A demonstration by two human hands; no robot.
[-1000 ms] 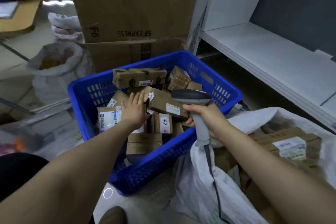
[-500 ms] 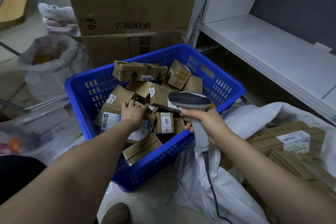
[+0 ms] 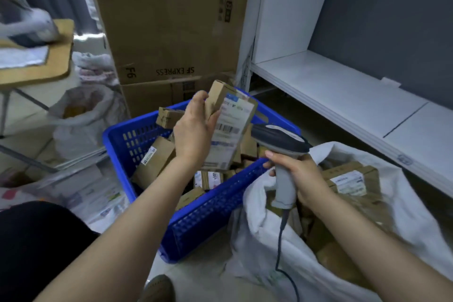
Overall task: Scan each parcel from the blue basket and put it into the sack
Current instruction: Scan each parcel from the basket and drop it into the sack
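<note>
**Parcel lifted clear of the basket, scanner beside it**

Open air above the basket (image 3: 122, 140) rim; big cartons (image 3: 166, 19) wall off the far side, a white shelf (image 3: 343, 95) runs along the right. More boxes fill the basket below. The left hand (image 3: 193, 135) has its grip clenched round a parcel (image 3: 228, 130), tilted, label facing the scanner (image 3: 282, 154). The right hand (image 3: 299, 176) grasps the scanner's handle, just right of the parcel, over the sack (image 3: 264, 240) mouth.
</note>
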